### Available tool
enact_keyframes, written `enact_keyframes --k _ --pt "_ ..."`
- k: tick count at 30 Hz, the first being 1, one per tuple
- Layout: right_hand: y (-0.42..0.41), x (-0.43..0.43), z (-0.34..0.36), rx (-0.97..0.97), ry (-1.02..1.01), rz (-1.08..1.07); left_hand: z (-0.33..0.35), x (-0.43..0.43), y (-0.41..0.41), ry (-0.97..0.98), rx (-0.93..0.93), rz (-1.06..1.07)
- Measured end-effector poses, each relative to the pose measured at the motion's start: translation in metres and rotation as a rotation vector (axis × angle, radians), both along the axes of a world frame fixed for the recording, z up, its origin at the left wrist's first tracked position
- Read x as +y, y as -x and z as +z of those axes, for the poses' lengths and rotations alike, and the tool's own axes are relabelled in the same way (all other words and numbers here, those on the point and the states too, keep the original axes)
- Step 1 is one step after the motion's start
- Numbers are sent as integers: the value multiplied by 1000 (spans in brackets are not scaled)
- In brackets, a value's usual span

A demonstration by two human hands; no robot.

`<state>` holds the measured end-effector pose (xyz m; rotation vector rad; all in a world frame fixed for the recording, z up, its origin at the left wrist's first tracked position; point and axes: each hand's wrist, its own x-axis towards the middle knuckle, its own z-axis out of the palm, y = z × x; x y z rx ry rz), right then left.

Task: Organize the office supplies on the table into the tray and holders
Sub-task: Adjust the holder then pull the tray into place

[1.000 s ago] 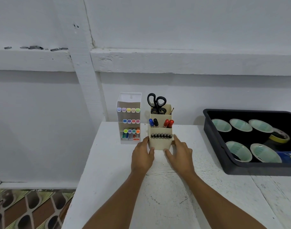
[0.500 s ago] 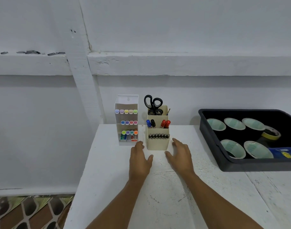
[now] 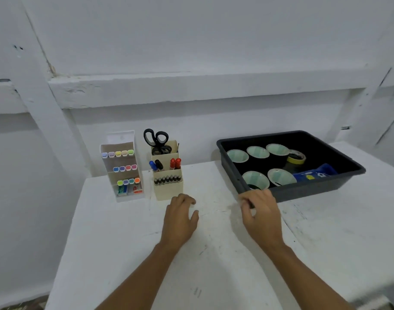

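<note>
A black tray [image 3: 307, 190] stands at the right on the white table [image 3: 115, 242]; in it are several tape rolls [image 3: 237, 155], a yellow tape roll [image 3: 296, 157] and a blue packet [image 3: 314, 175]. My right hand [image 3: 262, 212] is at the tray's near left corner, thumb and fingers curled round the rim. A beige holder [image 3: 168, 191] with black scissors [image 3: 156, 139], markers and pens stands at the back, beside a white rack [image 3: 121, 147] of coloured markers. My left hand [image 3: 180, 218] rests on the table just in front of the beige holder, fingers loosely curled, holding nothing.
The wall and a white ledge [image 3: 191, 88] run close behind the holders and the tray. The table's left edge drops off beside the white rack. Bare tabletop lies between the beige holder and the tray and in front of my hands.
Both hands have left the beige holder. My right hand moved right to the black tray's near corner and curled onto it; my left hand drew back slightly. The view shifted right.
</note>
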<state>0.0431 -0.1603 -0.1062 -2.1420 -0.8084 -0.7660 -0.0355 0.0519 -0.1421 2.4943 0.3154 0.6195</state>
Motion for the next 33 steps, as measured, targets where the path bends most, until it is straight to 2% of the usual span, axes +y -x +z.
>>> enact_keyframes --k 4,8,10,13,19,22,25,28,31,33 --pt "-67 -70 33 11 189 -85 43 -63 -40 -99 -160 -126" --pt "-133 -140 38 149 503 -124 65 -137 -81 -284 -149 -212" --pt "-155 -165 36 226 630 -123 59 -152 -88 -364 -83 -177" --pt "-169 -187 35 299 673 -44 52 -149 -84 -368 -49 -111" --pt "-138 -174 39 171 676 62 52 -115 -71 -303 -46 -61" --pt "-108 -149 45 88 751 40 55 -102 -63 -159 -47 169" --pt "-83 -126 56 102 807 22 63 -115 -52 155 -81 369" --pt "-64 -102 62 173 787 80 59 -139 -43 508 -68 427" --pt "-53 -81 65 317 747 239 48 -158 -42 738 -42 357" --pt "-53 -74 70 561 624 429 48 -166 -45 838 -76 350"
